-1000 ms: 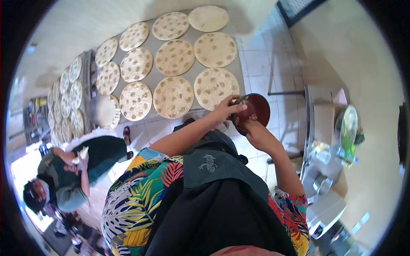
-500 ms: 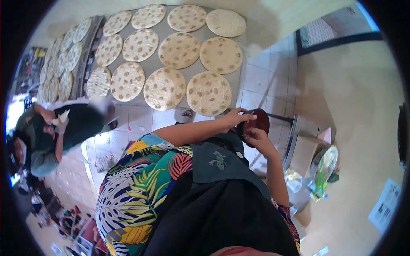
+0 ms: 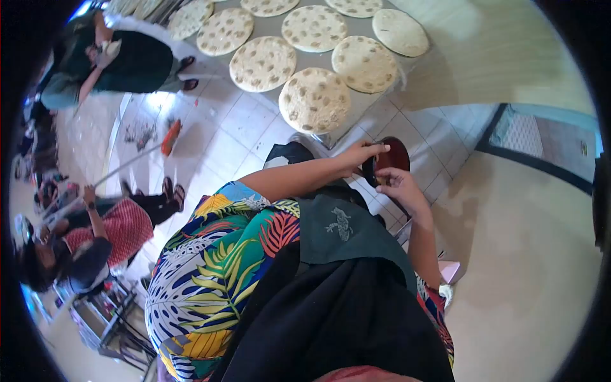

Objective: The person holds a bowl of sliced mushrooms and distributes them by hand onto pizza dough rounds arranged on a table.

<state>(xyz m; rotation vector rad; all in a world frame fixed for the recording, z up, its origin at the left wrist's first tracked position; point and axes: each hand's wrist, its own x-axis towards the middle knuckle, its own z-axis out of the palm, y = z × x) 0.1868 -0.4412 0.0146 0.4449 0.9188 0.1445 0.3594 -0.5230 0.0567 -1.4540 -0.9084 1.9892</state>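
Note:
My left hand is closed around the rim of a dark, bowl-like object with a reddish-brown inside; its thumb lies over the edge. Close by, my right hand has thumb and fingers drawn together at the object's near side. Whether anything small sits between those fingertips I cannot make out. Beyond both hands, round flat breads with brown spots lie in rows on a grey table.
A co-worker in a dark apron stands at the upper left, holding something pale. Lower left, a person in a red patterned apron holds a long-handled broom over floor litter. To the right rises a beige wall.
My view has turned and moved; the breads now lie higher in the picture, and the person with the broom has come into view. My right fingers have shifted slightly at the bowl-like object.

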